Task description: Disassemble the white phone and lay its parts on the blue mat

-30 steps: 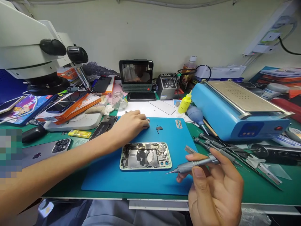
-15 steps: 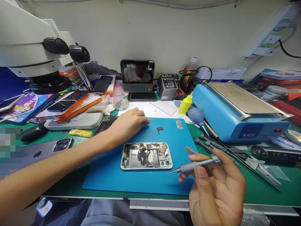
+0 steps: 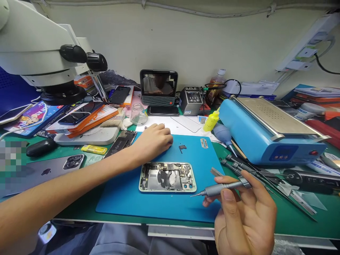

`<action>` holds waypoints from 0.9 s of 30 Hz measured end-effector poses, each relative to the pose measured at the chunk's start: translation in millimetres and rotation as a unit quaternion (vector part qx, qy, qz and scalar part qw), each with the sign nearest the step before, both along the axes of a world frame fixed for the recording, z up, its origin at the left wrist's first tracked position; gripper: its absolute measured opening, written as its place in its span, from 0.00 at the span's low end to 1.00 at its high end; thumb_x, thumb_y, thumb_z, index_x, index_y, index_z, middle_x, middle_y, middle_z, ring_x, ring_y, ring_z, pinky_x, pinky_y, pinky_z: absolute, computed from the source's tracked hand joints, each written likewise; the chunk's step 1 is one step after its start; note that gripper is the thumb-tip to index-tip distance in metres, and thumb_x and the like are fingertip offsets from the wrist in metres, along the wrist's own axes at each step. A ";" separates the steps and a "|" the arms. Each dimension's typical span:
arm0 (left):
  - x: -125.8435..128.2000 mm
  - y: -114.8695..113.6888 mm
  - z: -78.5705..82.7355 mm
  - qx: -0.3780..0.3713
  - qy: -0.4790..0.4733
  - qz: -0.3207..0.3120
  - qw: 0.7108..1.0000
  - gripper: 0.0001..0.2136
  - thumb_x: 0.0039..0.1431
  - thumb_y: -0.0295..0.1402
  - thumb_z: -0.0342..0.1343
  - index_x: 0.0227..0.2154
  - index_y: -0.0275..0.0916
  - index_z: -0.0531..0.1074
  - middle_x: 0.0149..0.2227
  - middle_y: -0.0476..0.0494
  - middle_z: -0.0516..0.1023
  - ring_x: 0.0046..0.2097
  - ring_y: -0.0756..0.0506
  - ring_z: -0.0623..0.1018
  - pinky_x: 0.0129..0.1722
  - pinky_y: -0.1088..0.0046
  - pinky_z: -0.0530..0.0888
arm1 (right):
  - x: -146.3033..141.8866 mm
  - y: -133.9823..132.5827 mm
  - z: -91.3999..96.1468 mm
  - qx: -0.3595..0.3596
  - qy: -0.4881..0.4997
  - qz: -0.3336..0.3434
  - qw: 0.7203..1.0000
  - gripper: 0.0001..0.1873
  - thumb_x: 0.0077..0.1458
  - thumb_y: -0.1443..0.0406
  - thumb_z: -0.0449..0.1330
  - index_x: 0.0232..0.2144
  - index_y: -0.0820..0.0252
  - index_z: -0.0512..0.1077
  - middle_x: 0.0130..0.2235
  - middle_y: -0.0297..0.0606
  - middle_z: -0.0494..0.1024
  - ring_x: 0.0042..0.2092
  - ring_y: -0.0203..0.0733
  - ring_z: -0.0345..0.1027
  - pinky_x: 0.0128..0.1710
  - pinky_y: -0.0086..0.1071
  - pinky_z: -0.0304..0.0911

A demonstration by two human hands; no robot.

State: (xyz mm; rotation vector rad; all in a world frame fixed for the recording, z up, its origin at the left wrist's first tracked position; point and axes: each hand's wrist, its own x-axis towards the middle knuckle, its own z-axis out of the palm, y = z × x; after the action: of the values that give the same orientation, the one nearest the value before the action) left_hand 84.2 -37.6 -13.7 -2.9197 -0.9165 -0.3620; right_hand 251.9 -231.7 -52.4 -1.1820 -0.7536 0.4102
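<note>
My right hand point(image 3: 245, 212) is closed around a grey precision screwdriver point(image 3: 214, 190), its thin tip pointing left, just right of the opened phone. A flat metal strip point(image 3: 216, 172) shows beyond the fingers; whether the hand holds it too is unclear. The phone housing point(image 3: 152, 180), with its inner parts exposed, lies on the blue mat point(image 3: 159, 207). Above it, my left hand point(image 3: 155, 141) rests low over the mat's far part, fingers curled down and fingertips hidden. A small black part point(image 3: 182, 147) lies to its right. A phone screen assembly point(image 3: 120, 144) lies left of that hand.
A blue heating-plate machine point(image 3: 255, 132) stands at the right, with several tools point(image 3: 239, 164) before it. A microscope point(image 3: 61, 71) overhangs the left. A purple-grey phone point(image 3: 47, 173), a yellow lighter point(image 3: 94, 149), a glass jar point(image 3: 139, 115) and a yellow bottle point(image 3: 211, 121) also lie around the mat.
My left hand has turned its fingers downward, hiding the small shiny thing seen at its fingertips before. My right hand keeps its hold on the screwdriver. The view has shifted slightly.
</note>
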 end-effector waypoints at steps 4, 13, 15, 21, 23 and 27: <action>-6.8 3.8 1.1 -0.019 -0.024 0.003 1.000 0.05 0.72 0.29 0.63 0.43 0.38 0.85 0.46 0.41 0.86 0.47 0.39 0.78 0.48 0.62 0.73 | 0.1 0.8 -0.6 0.002 0.000 -0.001 1.000 0.25 0.67 0.60 0.69 0.63 0.48 0.73 0.46 0.41 0.82 0.38 0.44 0.78 0.24 0.32 0.75; -26.9 0.9 12.9 -0.042 -0.059 0.023 0.997 0.10 0.77 0.30 0.56 0.45 0.37 0.84 0.46 0.40 0.86 0.48 0.37 0.80 0.48 0.61 0.75 | 0.7 0.3 -0.5 0.004 0.009 -0.001 1.000 0.25 0.66 0.60 0.70 0.63 0.46 0.73 0.47 0.41 0.82 0.41 0.45 0.79 0.24 0.31 0.73; -31.1 -11.4 16.5 -0.044 -0.061 0.025 0.997 0.12 0.79 0.30 0.53 0.45 0.37 0.83 0.44 0.39 0.86 0.47 0.37 0.81 0.46 0.60 0.75 | 0.8 1.0 -0.7 0.004 0.007 -0.002 1.000 0.26 0.66 0.60 0.70 0.64 0.46 0.73 0.46 0.42 0.82 0.40 0.44 0.79 0.24 0.31 0.73; -49.2 -74.0 8.2 -0.077 -0.046 -0.029 0.996 0.14 0.77 0.45 0.58 0.51 0.40 0.78 0.46 0.43 0.85 0.47 0.37 0.82 0.47 0.58 0.77 | 1.9 3.3 -0.7 0.002 0.000 -0.010 1.000 0.26 0.67 0.58 0.69 0.64 0.46 0.72 0.42 0.38 0.79 0.33 0.39 0.73 0.21 0.27 0.69; -58.3 -90.1 -2.2 -0.061 -0.049 -0.003 0.997 0.24 0.68 0.52 0.67 0.55 0.39 0.76 0.55 0.37 0.84 0.52 0.33 0.82 0.49 0.54 0.78 | 2.2 2.9 -0.3 -0.010 0.001 -0.007 1.000 0.26 0.68 0.57 0.67 0.65 0.45 0.71 0.43 0.36 0.77 0.30 0.35 0.70 0.21 0.27 0.68; -75.2 -105.8 -23.9 -0.062 -0.084 0.024 0.994 0.28 0.63 0.45 0.73 0.61 0.43 0.71 0.62 0.39 0.80 0.60 0.33 0.80 0.58 0.52 0.78 | 3.1 1.8 -1.2 -0.029 -0.012 -0.004 0.999 0.26 0.69 0.55 0.66 0.66 0.44 0.70 0.46 0.38 0.75 0.36 0.39 0.75 0.22 0.26 0.70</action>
State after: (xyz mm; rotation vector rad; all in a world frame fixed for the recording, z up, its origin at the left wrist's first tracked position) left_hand 9.0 -143.4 -37.6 -3.0091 -1.0642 -0.5745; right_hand 255.0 -229.9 -53.6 -1.2463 -0.7616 0.4144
